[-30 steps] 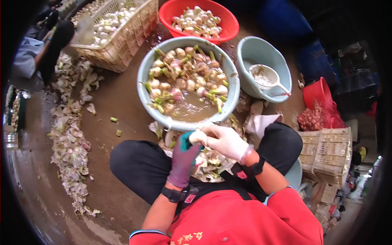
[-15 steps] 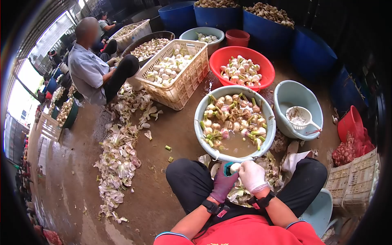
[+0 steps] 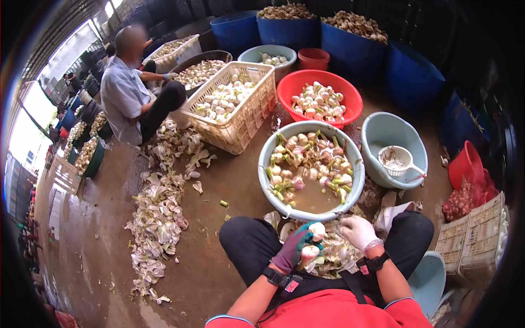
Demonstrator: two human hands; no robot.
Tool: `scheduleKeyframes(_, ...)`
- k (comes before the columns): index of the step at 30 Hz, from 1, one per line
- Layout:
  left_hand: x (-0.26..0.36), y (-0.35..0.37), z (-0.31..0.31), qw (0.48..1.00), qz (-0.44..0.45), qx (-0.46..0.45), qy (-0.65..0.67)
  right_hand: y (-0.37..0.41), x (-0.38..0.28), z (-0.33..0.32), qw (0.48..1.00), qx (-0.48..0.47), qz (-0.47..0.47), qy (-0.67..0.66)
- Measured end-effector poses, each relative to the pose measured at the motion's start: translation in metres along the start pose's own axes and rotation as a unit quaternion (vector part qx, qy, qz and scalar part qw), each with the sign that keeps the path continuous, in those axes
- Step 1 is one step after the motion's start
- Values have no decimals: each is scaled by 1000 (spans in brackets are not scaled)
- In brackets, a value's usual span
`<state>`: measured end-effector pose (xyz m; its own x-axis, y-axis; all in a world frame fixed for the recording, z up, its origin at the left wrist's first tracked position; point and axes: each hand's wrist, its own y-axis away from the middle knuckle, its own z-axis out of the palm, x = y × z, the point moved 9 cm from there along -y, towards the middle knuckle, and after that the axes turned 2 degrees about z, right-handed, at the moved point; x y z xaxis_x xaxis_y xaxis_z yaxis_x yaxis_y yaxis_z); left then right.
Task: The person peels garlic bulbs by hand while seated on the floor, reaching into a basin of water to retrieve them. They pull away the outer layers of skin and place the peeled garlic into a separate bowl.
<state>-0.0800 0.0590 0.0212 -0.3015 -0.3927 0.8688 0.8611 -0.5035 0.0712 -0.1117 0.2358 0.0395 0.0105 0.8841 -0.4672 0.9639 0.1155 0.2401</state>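
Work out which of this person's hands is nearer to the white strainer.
Right. The right hand is short of the white strainer and slightly to its left; the left hand, holding a garlic bulb, is farther left and closer to the body.

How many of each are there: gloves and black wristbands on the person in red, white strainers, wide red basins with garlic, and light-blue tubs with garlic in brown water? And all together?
Gloves: 2
Black wristbands: 2
White strainer: 1
Wide red basin: 1
Light-blue tub with garlic in brown water: 1
Total: 7
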Motion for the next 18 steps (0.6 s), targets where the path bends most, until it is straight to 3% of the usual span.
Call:
scheduleKeyframes(2, 5, -4, 3, 978, 127, -65, -154, 8, -43, -10, 987, 33, -112, -113)
scheduleKeyframes(3, -6, -8, -2, 977, 126, -69, -155, 8, -56, -6, 989, 12, -107, -99)
scheduleKeyframes(5, -37, -14, -13, 997, -20, -40, -56, 5, -69, 5, 992, -1, -114, -46)
scheduleKeyframes(6, -33, -12, -12, 997, -22, -40, -57, 8, -74, 8, 991, 11, -128, -44)
scheduleKeyframes(8, 6, -1, 8, 949, 155, -87, -261, 17, -85, 3, 987, 81, -138, -4)
scheduleKeyframes(10, 14, 1, 13, 947, 152, -103, -264, 19, -88, 9, 986, 99, -133, -8)
scheduleKeyframes(12, 0, -1, 6, 993, 26, -53, -99, 20, -85, 11, 984, 120, -128, -9)
scheduleKeyframes(14, 4, 2, 9, 989, 59, -72, -115, 16, -79, 16, 990, 102, -101, -9)
scheduleKeyframes(16, -28, 6, -3, 985, -150, 27, 87, 16, -76, 16, 991, 97, -87, -38)
scheduleKeyframes(18, -18, 2, 7, 983, -151, 5, 107, 10, -50, 33, 984, 7, 26, -175)
